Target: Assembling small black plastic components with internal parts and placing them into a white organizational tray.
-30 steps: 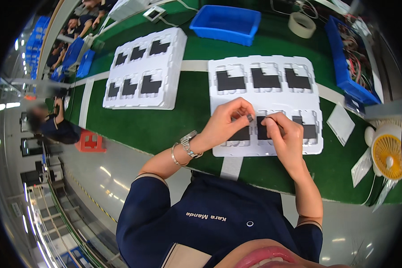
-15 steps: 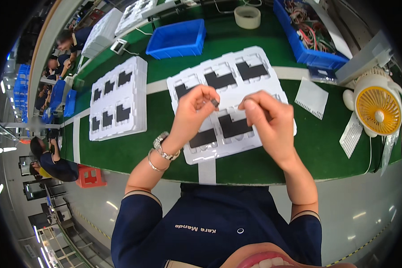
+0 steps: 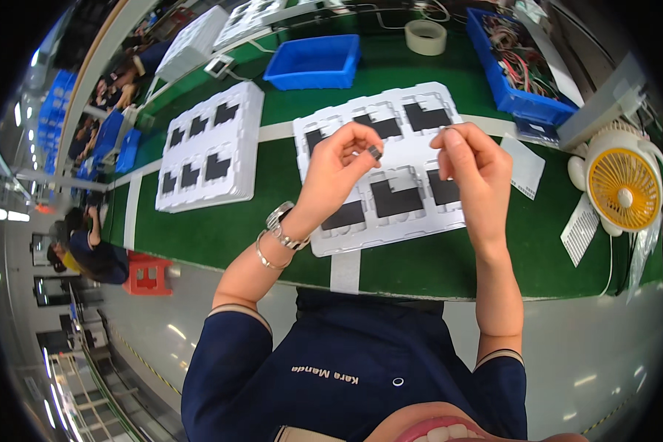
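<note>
My left hand [image 3: 337, 171], with a watch and bracelet on the wrist, pinches a small dark part [image 3: 375, 152] between thumb and forefinger. My right hand [image 3: 473, 168] is raised beside it with thumb and forefinger pinched together; I cannot make out anything between them. Both hands hover above a white foam tray [image 3: 361, 239] on the green table [image 3: 236, 228]. The tray's recesses hold several flat black L-shaped pieces [image 3: 395, 197]; the recess under my hands looks bare white.
A second white tray [image 3: 237, 118] of black pieces lies to the left. Behind are a blue bin [image 3: 313, 62], a tape roll [image 3: 426, 37] and a blue bin of wires [image 3: 524, 70]. A yellow-grilled fan [image 3: 623, 189] and paper sheets [image 3: 527, 166] sit right. Other people work far left.
Both hands have lifted off the tray and drawn apart. The left hand now shows the small dark part at its fingertips. The view has tilted, bringing the fan in.
</note>
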Action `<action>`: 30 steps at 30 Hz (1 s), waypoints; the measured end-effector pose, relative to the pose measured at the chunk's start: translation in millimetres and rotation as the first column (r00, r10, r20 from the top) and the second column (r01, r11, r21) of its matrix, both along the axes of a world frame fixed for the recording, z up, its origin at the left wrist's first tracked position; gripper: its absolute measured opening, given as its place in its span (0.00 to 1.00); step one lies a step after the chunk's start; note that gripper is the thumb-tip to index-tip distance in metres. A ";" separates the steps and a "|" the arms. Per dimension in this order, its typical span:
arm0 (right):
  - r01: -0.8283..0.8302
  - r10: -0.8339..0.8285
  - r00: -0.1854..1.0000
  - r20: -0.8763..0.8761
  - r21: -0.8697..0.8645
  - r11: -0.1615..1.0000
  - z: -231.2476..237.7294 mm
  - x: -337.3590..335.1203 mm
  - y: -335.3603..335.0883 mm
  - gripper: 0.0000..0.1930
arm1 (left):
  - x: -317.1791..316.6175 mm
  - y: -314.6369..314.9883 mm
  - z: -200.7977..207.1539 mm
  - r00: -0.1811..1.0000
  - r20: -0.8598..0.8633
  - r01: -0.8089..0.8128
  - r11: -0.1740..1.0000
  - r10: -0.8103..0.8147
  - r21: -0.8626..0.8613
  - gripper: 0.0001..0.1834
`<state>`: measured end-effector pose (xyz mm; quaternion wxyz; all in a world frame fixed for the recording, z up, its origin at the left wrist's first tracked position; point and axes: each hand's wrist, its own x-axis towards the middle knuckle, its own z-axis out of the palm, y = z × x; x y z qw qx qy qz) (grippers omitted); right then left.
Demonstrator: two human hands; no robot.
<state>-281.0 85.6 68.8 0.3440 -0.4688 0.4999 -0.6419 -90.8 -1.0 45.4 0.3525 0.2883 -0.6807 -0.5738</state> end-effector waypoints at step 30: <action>-0.036 0.037 0.965 -0.258 0.008 0.999 -31.1 32.0 -14.5 0.13 | 43.3 32.8 11.3 0.987 -0.160 -0.052 0.994 0.035 -0.101 0.12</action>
